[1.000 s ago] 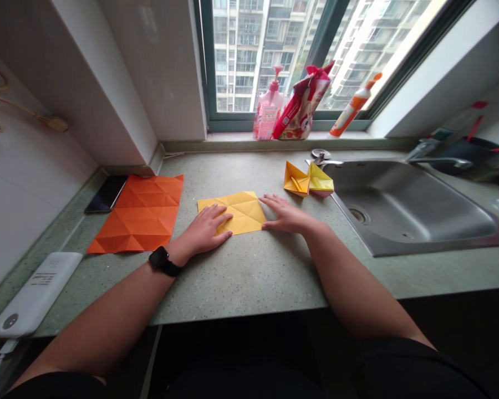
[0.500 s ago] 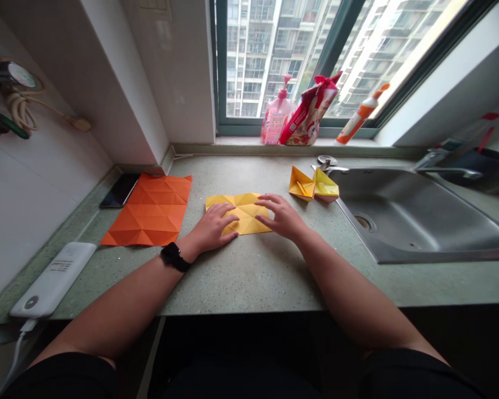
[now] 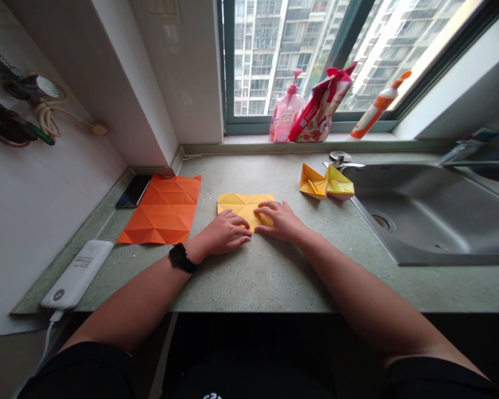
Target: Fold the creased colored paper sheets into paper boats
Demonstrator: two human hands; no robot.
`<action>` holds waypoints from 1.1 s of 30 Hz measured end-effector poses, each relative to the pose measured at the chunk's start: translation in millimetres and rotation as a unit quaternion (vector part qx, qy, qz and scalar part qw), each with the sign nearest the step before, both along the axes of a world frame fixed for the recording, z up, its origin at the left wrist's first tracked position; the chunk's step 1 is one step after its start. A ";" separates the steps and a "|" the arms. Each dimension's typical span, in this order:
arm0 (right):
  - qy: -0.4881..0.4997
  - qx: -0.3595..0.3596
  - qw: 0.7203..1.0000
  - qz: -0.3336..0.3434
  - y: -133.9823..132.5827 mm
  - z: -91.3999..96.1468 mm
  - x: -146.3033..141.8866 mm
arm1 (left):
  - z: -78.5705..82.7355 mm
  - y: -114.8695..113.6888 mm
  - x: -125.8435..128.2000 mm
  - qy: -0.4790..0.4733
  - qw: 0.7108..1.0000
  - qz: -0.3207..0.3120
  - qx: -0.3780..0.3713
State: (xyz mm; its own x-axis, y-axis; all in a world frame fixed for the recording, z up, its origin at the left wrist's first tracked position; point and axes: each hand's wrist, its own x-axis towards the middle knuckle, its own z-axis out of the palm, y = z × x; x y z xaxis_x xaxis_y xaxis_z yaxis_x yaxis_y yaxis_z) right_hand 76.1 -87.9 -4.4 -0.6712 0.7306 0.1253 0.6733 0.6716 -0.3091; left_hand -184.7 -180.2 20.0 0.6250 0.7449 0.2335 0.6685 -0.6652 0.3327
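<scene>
Head view: a power bank [image 3: 77, 274] and a phone [image 3: 133, 191] lie well left of the yellow sheet [image 3: 243, 206], which sits flat on the counter [image 3: 274, 282]. A creased orange sheet [image 3: 160, 210] lies just left of it. The left hand [image 3: 225, 231], with a black watch [image 3: 181, 257] on its wrist, rests on the sheet's near edge. The right hand [image 3: 280, 221] rests there too, just apart from the left, neither one gripping. Two folded yellow pieces [image 3: 325, 183] stand near the sheet's right, then a steel sink [image 3: 432, 221].
</scene>
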 end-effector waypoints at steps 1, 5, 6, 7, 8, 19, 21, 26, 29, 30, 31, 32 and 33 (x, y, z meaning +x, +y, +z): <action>0.000 -0.003 1.000 -0.002 -0.1 -0.1 -0.4 | 1.3 -0.1 -1.2 0.000 1.000 0.003 -0.001; -0.001 -0.015 1.000 -0.008 -0.4 0.6 -1.4 | 8.1 -3.3 -6.0 0.022 0.999 0.032 0.001; -0.001 -0.018 1.000 -0.008 -0.4 0.9 -1.4 | 10.2 -5.1 -7.4 0.031 0.999 0.041 0.000; -0.002 -0.019 1.000 -0.006 -0.4 1.2 -1.3 | 12.5 -7.3 -9.0 0.041 0.998 0.050 -0.003; -0.003 -0.020 1.000 -0.005 -0.4 1.4 -1.2 | 14.8 -9.7 -10.8 0.050 0.997 0.058 -0.007; -0.001 -0.015 1.000 -0.006 0.1 -1.8 0.2 | 24.8 -26.5 -52.0 0.079 0.983 0.156 -0.059; -0.005 -0.019 1.000 -0.009 -0.7 -0.6 -0.3 | 28.2 -25.2 -56.8 0.088 0.982 0.164 -0.043; -0.018 -0.027 0.999 -0.012 -3.9 5.9 -2.0 | 30.7 -17.0 -45.1 0.024 0.985 0.167 0.026; -0.019 -0.021 1.000 -0.008 -5.4 9.1 -3.0 | 19.8 -13.4 -27.5 -0.022 0.995 0.092 0.018; -0.020 -0.018 1.000 -0.006 -5.5 9.6 -3.2 | 15.3 -12.5 -22.3 -0.016 0.997 0.080 0.011; -0.022 -0.016 1.000 -0.002 -5.2 9.8 -3.2 | 11.1 -11.7 -18.1 -0.003 0.997 0.076 -0.002; -0.023 -0.015 1.000 0.003 -4.4 9.6 -2.7 | 7.7 -10.9 -14.9 0.007 0.997 0.079 -0.012; -0.024 -0.015 1.000 0.010 -3.3 9.0 -1.7 | 5.3 -10.1 -12.9 0.016 0.996 0.087 -0.021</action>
State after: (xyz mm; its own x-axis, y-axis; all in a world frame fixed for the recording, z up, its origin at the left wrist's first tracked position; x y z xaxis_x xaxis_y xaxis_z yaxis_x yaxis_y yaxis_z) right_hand 74.4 -91.2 4.7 -0.6901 0.7202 0.0711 0.6748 0.6758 -0.2966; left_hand -197.6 -190.3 25.3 0.4927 0.8512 0.1809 0.7829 -0.5244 0.3347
